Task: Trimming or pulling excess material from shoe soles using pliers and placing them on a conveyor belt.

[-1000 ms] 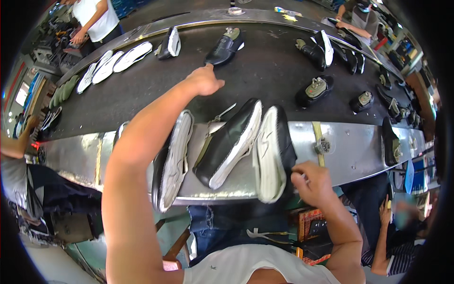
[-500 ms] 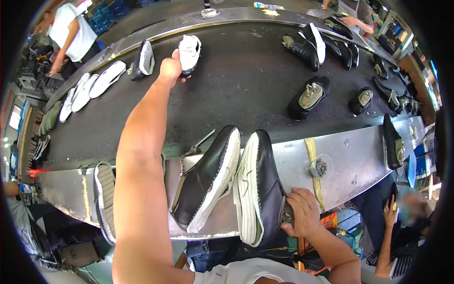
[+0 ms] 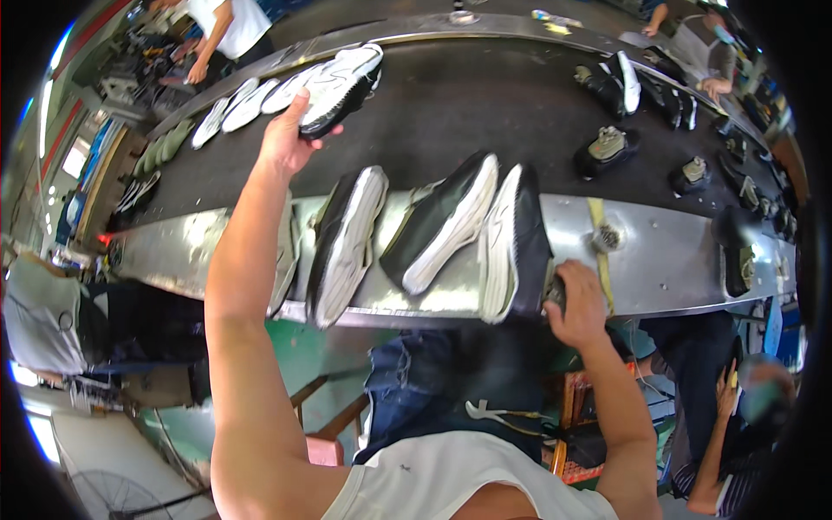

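My left hand [image 3: 290, 139] reaches out over the dark belt, thumb and fingers closed round a black shoe [image 3: 348, 97] with white edging, sole side up. On the near metal ledge, my right hand [image 3: 579, 303] has its fingers curled round the dark heel end of a black shoe [image 3: 530, 234] whose pale sole faces left. Beside that one lie a second black shoe [image 3: 433, 221] and a third [image 3: 347, 247], both with pale soles. Behind my left forearm another shoe [image 3: 284, 256] shows only in part.
A small nail cup [image 3: 607, 238] sits by a yellow strip [image 3: 598, 212] on the ledge. White-soled shoes [image 3: 250, 106] line the belt's far left; black shoes [image 3: 607, 149] stand at right. Pincers [image 3: 501, 414] rest on my lap. Co-workers [image 3: 230, 26] are beyond the belt.
The view has shifted, so the ledge appears higher and more of my lap shows. The shoe in my left hand looks larger and more tilted. My right hand stays at the same shoe's heel.
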{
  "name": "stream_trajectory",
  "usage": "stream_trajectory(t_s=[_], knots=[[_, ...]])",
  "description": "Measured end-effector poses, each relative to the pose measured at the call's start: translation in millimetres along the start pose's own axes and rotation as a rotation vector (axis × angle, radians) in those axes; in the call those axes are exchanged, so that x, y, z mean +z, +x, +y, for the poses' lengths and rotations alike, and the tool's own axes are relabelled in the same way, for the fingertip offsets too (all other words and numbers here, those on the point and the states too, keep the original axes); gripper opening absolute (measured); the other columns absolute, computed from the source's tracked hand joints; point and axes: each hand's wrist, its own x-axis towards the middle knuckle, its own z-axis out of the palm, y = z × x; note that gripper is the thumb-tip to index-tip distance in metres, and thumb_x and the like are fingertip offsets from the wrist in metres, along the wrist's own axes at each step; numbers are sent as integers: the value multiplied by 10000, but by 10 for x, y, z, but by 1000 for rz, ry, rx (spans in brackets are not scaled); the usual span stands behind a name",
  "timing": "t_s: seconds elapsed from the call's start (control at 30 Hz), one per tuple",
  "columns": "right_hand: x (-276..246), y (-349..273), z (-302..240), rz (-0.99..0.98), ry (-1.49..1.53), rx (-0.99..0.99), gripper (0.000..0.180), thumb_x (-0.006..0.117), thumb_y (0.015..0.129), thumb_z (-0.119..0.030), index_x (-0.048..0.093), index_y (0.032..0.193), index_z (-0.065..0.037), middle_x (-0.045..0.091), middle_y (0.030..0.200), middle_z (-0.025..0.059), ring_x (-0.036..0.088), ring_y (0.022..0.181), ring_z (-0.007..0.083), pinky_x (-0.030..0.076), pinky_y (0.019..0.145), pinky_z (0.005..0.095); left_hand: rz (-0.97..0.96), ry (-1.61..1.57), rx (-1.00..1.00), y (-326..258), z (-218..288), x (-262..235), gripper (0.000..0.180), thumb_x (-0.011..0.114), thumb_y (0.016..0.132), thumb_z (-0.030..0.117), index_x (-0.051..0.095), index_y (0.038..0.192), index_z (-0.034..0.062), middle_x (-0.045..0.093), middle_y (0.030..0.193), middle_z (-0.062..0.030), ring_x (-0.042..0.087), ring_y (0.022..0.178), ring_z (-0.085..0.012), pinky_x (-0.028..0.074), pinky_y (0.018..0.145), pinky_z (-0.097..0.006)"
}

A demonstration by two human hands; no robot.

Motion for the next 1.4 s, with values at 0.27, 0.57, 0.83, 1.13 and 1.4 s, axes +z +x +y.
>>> stream_trajectory(t_s=[0.27, 0.57, 0.83, 1.13, 1.4], knots=[[55, -131, -3, 36, 35, 11, 511, 730, 840, -244, 541, 1234, 22, 598, 1236, 238, 539, 1191, 447, 408, 1044, 514, 591, 624, 110, -1987, 137, -1376, 490, 676, 954, 367, 616, 1187, -59, 668, 896, -118, 662, 625, -200, 468, 411, -282], [50, -1413, -1213, -240, 251, 107, 419, 719, 853, -271, 587, 1176, -39, 594, 1217, 178, 533, 1157, 388, 394, 1000, 499, 782, 1829, 258, -3339, -369, -2992, 629, 707, 911, 286, 492, 1368, -88, 559, 1340, -272, 576, 1214, -417, 517, 985, -461], [-223, -3123, -1857, -710, 156, 294, 526, 712, 886, -454, 587, 1178, -35, 598, 1179, 186, 602, 1110, 365, 539, 901, 447, -93, 1217, 534, -2642, -697, 902, 648, 744, 874, 242, 491, 1399, -44, 524, 1417, -289, 501, 1342, -405, 393, 1134, -434], [-250, -3172, -1697, -943, 430, 444, 581, 706, 887, -507, 527, 1203, -54, 674, 1071, 225, 677, 936, 412, 536, 788, 491, -398, 1250, -37, -671, -1249, 1226, 1065, 859, 699, 425, 349, 1486, -81, 495, 1434, -335, 525, 1322, -402, 409, 1121, -431], [19, -3534, -1222, -677, 1349, 976, 577, 807, 864, -361, 565, 1296, -63, 619, 1059, 52, 580, 962, 129, 486, 807, 284, 121, 944, 672, -1955, -1073, 1388, 937, 826, 806, 236, 287, 1488, -116, 404, 1477, -333, 420, 1380, -414, 297, 1181, -437]])
